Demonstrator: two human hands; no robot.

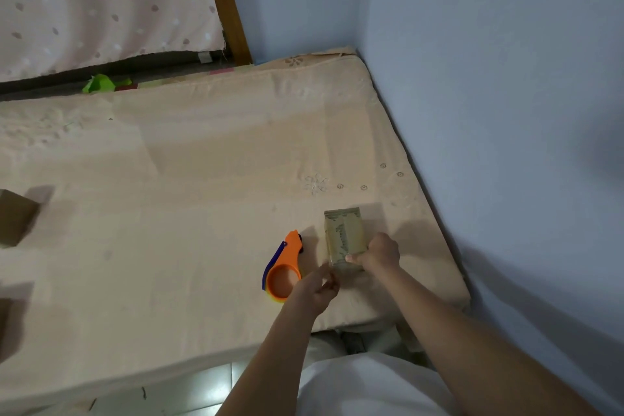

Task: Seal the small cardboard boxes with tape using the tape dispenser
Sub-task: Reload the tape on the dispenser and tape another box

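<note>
The right hand (381, 252) gripped the near end of the small cardboard box (345, 236), apparently steadying it on the mattress (202, 162). The left hand (317, 289), fingers curled at the box's corner, seemed to pinch tape; the tape dispenser (283, 268) lay just beside.

Looking forward and steeply down from head height over a bed (202, 162), wide-angle and bending the edges. Facing toward the blue wall corner (358, 27) ahead. Sitting close above both forearms, reaching in from the lower edge. Only one view here.
</note>
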